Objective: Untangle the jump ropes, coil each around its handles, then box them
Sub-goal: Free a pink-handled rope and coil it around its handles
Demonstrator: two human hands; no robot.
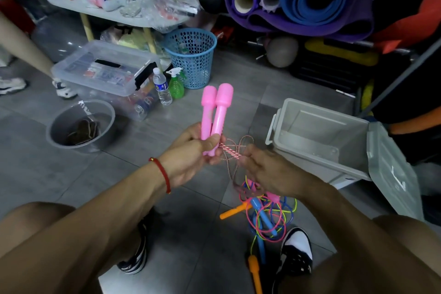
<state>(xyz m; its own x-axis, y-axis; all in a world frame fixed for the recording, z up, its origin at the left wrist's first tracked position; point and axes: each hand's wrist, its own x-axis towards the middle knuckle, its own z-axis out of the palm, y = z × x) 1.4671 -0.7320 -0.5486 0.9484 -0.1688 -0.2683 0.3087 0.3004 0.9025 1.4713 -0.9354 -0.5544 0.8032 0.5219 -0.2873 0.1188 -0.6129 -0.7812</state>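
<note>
Pink handles (216, 112) of one jump rope stand side by side, almost upright, with the long axis pointing to about 12 o'clock and the thick ends on top. The left hand (191, 150) grips their lower ends, thumb across the front. From the bottom of the handles the pink-white striped cord (229, 151) goes out toward 4 o'clock, straight into the right hand (267, 172), which is curled around it just beside the left one. I judge that the coming wrap turns on this: the cord leaves sideways, across the handle axis. Lower, at 6 o'clock, the other ropes (267, 212) lie tangled on the floor. At 3 o'clock the grey box (319, 133) is open, nearer to the right hand.
</note>
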